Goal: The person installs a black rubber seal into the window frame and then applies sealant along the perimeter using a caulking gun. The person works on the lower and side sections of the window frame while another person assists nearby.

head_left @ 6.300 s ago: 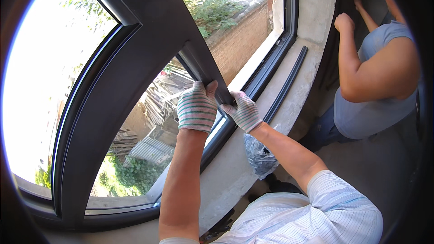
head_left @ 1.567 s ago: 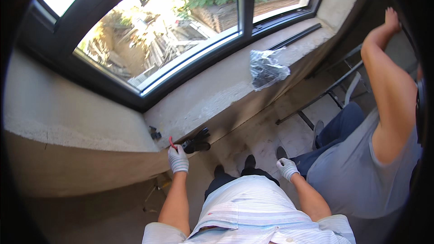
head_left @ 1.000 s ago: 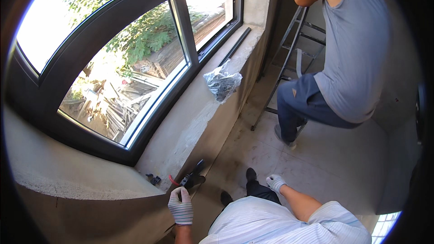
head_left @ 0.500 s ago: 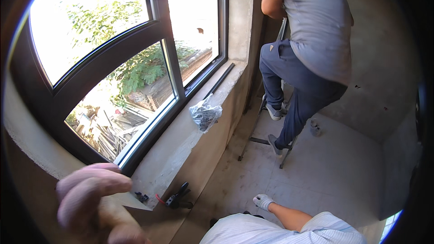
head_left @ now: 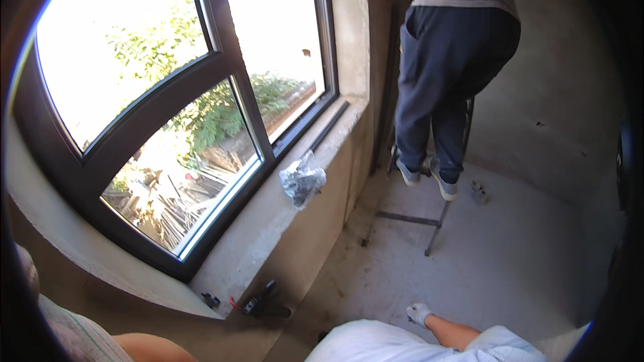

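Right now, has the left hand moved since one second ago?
Yes: the left hand moved left, away from the near corner of the windowsill.

Lower left, the left hand (head_left: 70, 328) is clad in matt knitted cloth. At left, a smooth window frame (head_left: 151, 115) is seen; near centre, crinkled, glossy plastic film (head_left: 302, 179) is borne by a rough, matt sill (head_left: 258, 228).
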Available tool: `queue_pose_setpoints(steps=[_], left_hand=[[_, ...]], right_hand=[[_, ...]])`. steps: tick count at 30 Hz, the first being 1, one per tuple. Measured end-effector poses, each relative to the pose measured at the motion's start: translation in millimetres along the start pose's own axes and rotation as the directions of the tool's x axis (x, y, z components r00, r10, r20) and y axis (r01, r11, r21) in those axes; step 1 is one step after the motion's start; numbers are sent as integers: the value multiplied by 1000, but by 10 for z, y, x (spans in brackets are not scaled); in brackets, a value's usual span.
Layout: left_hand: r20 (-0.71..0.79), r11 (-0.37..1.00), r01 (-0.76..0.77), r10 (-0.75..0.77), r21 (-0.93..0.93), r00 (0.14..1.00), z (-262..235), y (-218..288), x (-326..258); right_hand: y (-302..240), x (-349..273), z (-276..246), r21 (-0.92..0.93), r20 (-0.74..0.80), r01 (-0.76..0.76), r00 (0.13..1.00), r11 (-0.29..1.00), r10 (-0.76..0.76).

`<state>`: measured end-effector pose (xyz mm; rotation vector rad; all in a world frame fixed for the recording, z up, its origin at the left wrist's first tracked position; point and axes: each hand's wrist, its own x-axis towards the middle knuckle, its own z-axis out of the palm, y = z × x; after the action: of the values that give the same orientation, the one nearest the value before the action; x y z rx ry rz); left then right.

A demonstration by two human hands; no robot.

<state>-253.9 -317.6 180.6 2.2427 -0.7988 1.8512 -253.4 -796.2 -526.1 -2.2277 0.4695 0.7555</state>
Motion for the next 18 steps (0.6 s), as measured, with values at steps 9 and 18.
queue_pose_setpoints(steps=[9,18], left_hand=[[-4,997,-59,59,59,998,32,81,204],[9,998,-40,39,57,999,55,178,176]], right_hand=[[180,381,81,-219,-116,317,931,923,-348],[-93,196,166,103,62,44,997,994,-51]])
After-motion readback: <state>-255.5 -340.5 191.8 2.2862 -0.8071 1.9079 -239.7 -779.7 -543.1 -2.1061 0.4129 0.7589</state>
